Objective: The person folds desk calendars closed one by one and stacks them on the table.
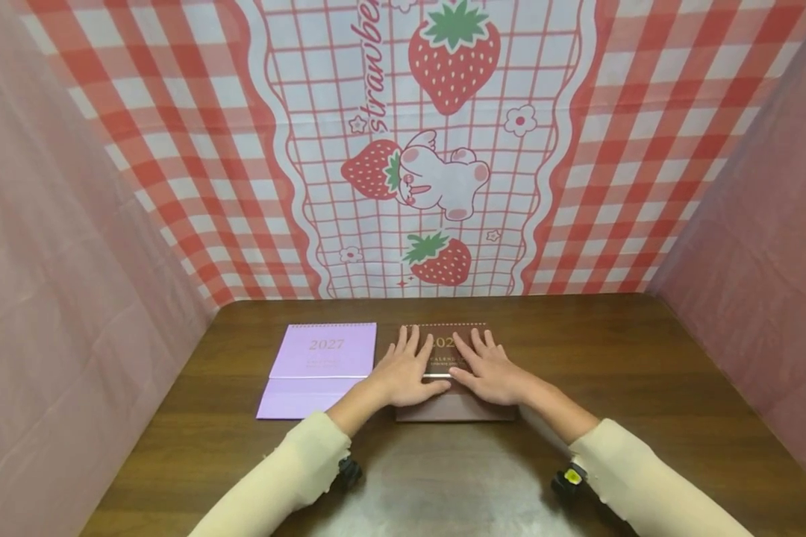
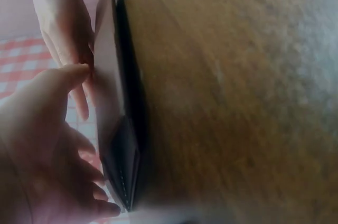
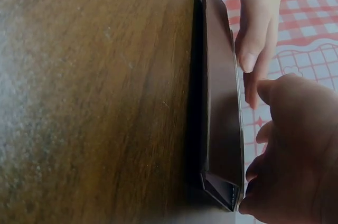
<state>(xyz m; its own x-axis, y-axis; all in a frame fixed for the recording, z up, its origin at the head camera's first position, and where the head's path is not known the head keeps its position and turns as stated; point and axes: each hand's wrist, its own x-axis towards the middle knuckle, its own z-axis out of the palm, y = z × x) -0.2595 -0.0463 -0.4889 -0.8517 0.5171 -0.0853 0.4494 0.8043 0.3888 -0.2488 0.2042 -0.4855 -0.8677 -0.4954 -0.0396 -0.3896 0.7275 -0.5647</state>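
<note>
A dark brown desk calendar (image 1: 455,408) with gold lettering and a spiral binding along its far edge lies on the table. My left hand (image 1: 406,373) rests on its left side with fingers spread and mostly straight. Across from it, my right hand (image 1: 493,373) touches the right side, fingers also spread and pointing away. Both thumbs point inward near the white line across the cover. From the left wrist view, the brown calendar (image 2: 109,76) looks like a low folded wedge. The right wrist view shows its open triangular end beside my right hand (image 3: 298,139).
To the left lies a lilac calendar (image 1: 322,362) marked 2027, its spiral at the far edge. The wooden table (image 1: 598,350) meets a checked strawberry-print cloth (image 1: 416,287) at the back. Pink curtains (image 1: 74,298) hang on both sides.
</note>
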